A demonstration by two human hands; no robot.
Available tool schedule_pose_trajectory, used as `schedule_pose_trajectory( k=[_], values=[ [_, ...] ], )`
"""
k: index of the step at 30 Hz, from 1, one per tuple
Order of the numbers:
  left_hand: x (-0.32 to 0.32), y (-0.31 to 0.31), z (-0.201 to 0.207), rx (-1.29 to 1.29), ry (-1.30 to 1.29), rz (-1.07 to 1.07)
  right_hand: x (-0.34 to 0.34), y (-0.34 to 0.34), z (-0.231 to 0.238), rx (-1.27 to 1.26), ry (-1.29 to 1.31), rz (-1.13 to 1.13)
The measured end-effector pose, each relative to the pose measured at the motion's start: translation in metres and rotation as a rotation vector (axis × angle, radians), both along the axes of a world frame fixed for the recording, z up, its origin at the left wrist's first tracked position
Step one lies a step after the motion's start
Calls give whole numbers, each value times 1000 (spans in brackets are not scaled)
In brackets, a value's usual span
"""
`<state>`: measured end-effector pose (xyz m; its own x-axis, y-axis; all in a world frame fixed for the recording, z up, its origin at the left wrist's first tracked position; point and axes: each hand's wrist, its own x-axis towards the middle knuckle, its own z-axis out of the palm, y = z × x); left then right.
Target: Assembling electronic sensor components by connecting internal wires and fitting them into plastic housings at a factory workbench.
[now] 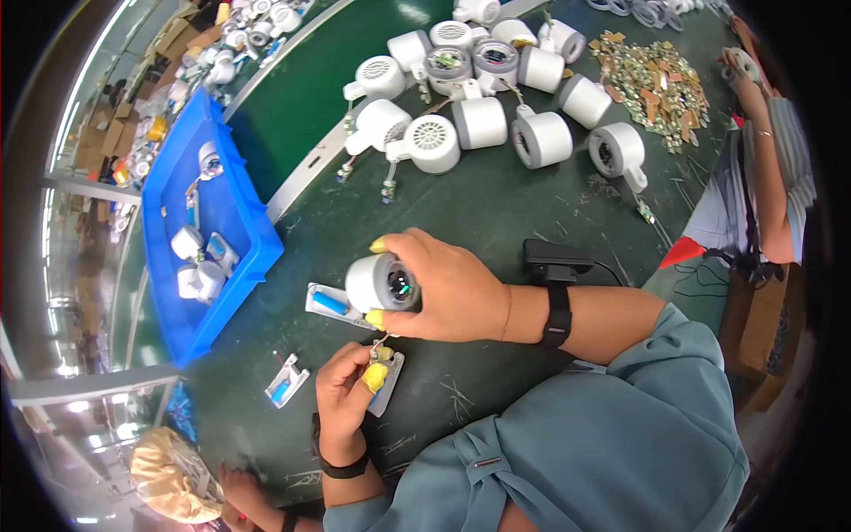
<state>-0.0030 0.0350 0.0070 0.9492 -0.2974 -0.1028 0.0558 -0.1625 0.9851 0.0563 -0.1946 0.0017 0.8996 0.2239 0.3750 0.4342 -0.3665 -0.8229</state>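
My right hand [456, 288], with yellow finger covers, is closed round a white round fan head [362, 285], its dark open end toward my palm. Just below it, my left hand [344, 390] pinches a small circuit board [383, 353] wired toward the fan head. A grey-white casing half [387, 390] lies against the left fingers. Beside the fan head is a white handle shell [315, 306] with a blue battery [331, 302] in it. Farther left, another small handle shell [287, 379], also with a blue cell, lies on the dark green table [434, 417].
A blue bin [259, 244] with several white parts stands at the left. Several white fan heads [483, 122] fill the far side, beside a pile of small circuit boards [656, 89]. A black device [557, 257] is by my right wrist. Other people's hands [745, 80] [244, 488] are at the edges.
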Motion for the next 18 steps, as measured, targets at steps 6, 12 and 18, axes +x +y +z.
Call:
schedule_pose_trajectory(
  k=[6,12,18],
  values=[
    [-11,13,33,-158,-29,134,-8,5,-6,68,297,242],
    [-40,100,78,-30,-138,569,-15,9,-15,60,272,302],
    [-56,175,86,828,0,914,-11,9,-26,8,209,258]
  ],
)
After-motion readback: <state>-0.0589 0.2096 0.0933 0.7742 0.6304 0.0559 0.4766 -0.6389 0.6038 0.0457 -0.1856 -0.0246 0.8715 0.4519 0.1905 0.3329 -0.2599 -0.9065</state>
